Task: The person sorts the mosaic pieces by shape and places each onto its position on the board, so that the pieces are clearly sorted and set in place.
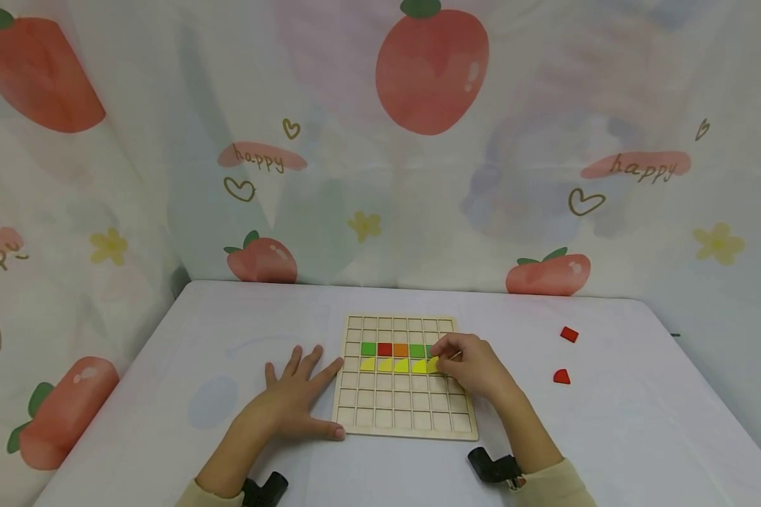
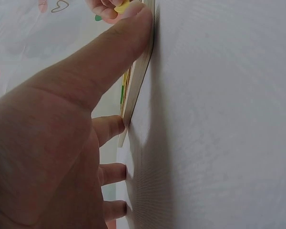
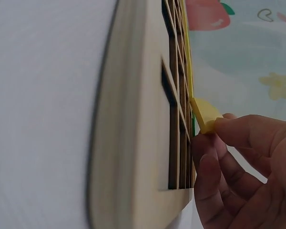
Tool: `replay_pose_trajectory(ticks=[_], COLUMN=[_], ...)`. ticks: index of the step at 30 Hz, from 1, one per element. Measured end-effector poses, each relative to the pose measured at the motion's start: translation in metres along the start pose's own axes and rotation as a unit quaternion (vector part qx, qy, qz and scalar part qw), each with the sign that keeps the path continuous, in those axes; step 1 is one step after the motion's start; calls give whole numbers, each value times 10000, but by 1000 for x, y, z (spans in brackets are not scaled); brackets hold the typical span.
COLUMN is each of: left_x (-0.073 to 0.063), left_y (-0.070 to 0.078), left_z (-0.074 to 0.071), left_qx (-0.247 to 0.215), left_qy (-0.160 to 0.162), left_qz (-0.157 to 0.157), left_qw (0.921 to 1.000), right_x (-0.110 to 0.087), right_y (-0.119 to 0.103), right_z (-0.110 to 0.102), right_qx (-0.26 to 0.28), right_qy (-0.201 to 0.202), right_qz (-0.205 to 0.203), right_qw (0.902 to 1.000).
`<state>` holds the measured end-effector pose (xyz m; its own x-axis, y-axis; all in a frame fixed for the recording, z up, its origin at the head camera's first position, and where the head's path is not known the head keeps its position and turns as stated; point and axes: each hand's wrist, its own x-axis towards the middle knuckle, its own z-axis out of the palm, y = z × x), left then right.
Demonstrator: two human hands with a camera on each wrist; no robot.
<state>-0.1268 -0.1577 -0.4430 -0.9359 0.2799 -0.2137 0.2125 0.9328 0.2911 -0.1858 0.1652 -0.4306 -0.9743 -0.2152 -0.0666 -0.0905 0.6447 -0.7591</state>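
A wooden grid board (image 1: 402,421) lies on the table, divided into small square cells. One row holds green, red and orange squares (image 1: 401,349); the row below it holds several yellow pieces (image 1: 385,365) with a curved edge. My right hand (image 1: 472,362) pinches a yellow curved-edge piece (image 3: 206,114) between thumb and finger, tilted at the right end of the yellow row. With fingers spread, my left hand (image 1: 294,401) rests at the board's left edge, its thumb and index fingertip touching the side (image 2: 142,62).
On the white table (image 1: 609,436), right of the board, lie a red square piece (image 1: 568,334) and a red curved-edge piece (image 1: 561,377). A patterned cloth (image 1: 418,211) hangs behind the table and along its sides.
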Motion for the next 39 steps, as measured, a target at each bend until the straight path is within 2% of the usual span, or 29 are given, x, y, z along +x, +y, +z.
replay_pose_trajectory(ticks=[6, 26, 39], left_x=[0, -1, -1], left_y=[-1, 0, 0], left_z=[0, -2, -1], left_qx=[3, -64, -3], left_qy=[7, -27, 0], left_qz=[32, 94, 53], left_qw=[10000, 9999, 10000], right_x=[0, -3, -5], right_y=[0, -7, -10], right_z=[-1, -2, -3], right_qx=[-61, -380, -543], right_qy=[65, -285, -366], right_qz=[45, 371, 310], right_qw=[10000, 9982, 9974])
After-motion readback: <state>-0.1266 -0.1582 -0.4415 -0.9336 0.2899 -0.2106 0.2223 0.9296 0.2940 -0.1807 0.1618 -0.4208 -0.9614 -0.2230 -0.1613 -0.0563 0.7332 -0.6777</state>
